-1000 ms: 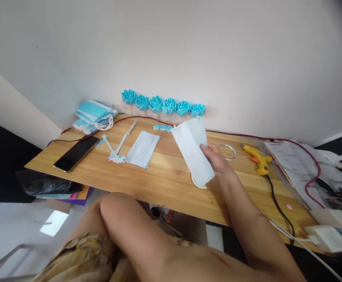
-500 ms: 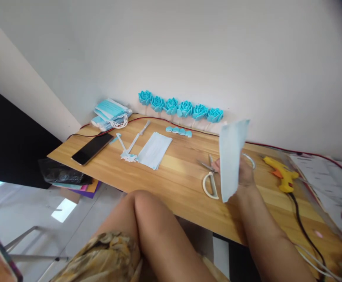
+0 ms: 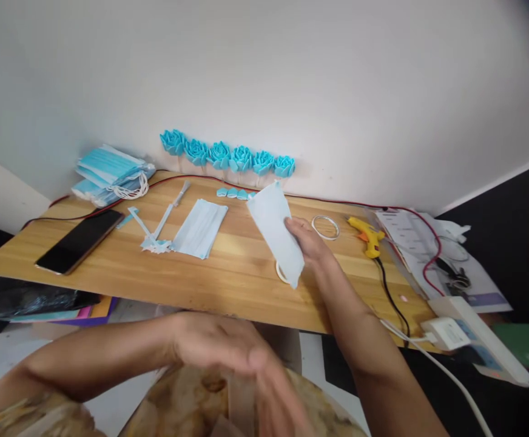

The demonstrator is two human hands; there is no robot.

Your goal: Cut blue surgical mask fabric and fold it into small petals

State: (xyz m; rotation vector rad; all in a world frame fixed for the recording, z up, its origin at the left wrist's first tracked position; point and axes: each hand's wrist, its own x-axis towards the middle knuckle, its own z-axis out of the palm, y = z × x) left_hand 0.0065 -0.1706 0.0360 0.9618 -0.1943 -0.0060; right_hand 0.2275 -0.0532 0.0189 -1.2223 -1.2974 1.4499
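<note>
My right hand [image 3: 309,244] holds a pale blue mask sheet [image 3: 275,229] above the wooden desk [image 3: 228,276], fingers pinched on its right edge. The sheet hides most of a pair of scissors; only a white handle loop [image 3: 281,274] shows beneath it. My left hand [image 3: 241,358] is low in front of the desk over my lap, blurred, fingers stretched out and holding nothing. A flat mask [image 3: 199,228] and cut strips [image 3: 155,227] lie left of the sheet.
Blue fabric roses [image 3: 228,155] line the wall. A stack of masks [image 3: 110,174] and a phone [image 3: 80,241] sit at the left. A wire ring [image 3: 325,227], yellow glue gun [image 3: 367,233], papers [image 3: 412,240], cables and a power strip [image 3: 464,325] are at the right.
The right hand swung the sheet from upright back down over the scissors. My left hand has come into view over my lap. The camera view shifted.
</note>
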